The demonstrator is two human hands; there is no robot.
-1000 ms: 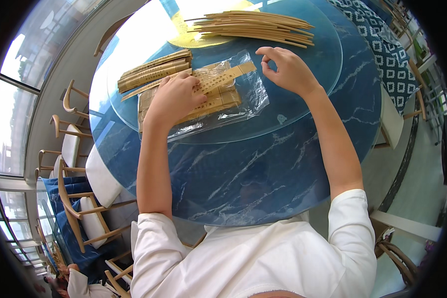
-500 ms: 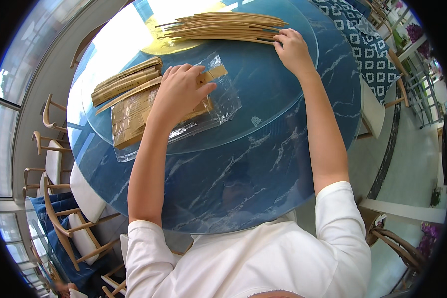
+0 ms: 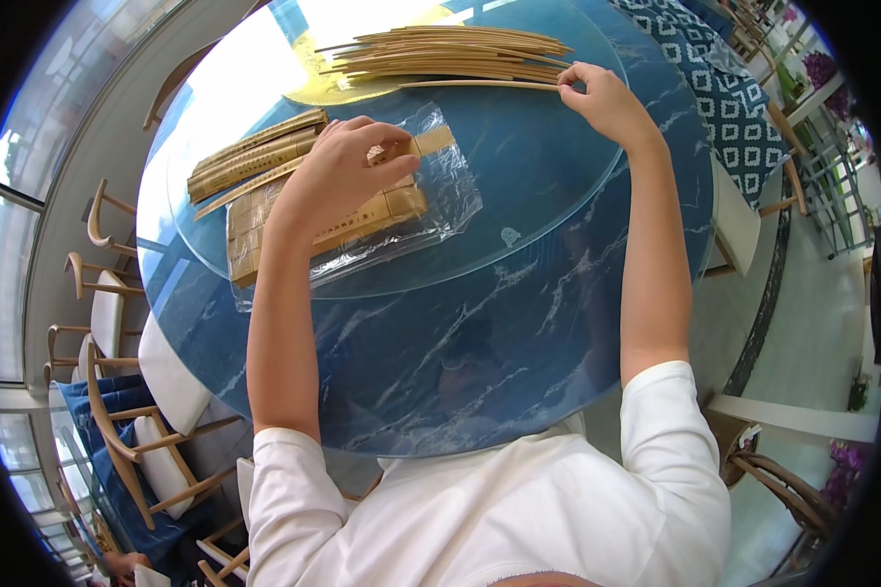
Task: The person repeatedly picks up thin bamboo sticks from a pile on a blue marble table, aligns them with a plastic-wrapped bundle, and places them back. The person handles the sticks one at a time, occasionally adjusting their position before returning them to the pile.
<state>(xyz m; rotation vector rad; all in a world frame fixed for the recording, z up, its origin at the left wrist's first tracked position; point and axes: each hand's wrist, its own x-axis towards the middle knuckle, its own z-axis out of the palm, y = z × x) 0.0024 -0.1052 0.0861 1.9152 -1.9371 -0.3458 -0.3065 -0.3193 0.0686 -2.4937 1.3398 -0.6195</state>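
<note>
Right hand (image 3: 609, 110): thumb and fingers closed in a pinch on the right end of a thin wooden stick (image 3: 480, 84).
Stick: points from that pinch toward the counter's left edge, just on the near side of the loose stick bundle (image 3: 450, 54).
Stick bundle: lies toward the counter's far edge, partly over a yellow disc (image 3: 352, 90).
Left hand (image 3: 341, 168): fingers loosely curled, thumb parted from them by a gap; contact with the printed paper strip (image 3: 435, 140) behind them cannot be told.
Brown paper bundle (image 3: 387, 207): under the left hand, with clear plastic wrap (image 3: 450, 201), toward the counter's left edge.
Folded strips (image 3: 255, 157): just beyond, nearer that edge.
Glass turntable (image 3: 548, 161): carries everything, on the blue marbled counter (image 3: 450, 362).
</note>
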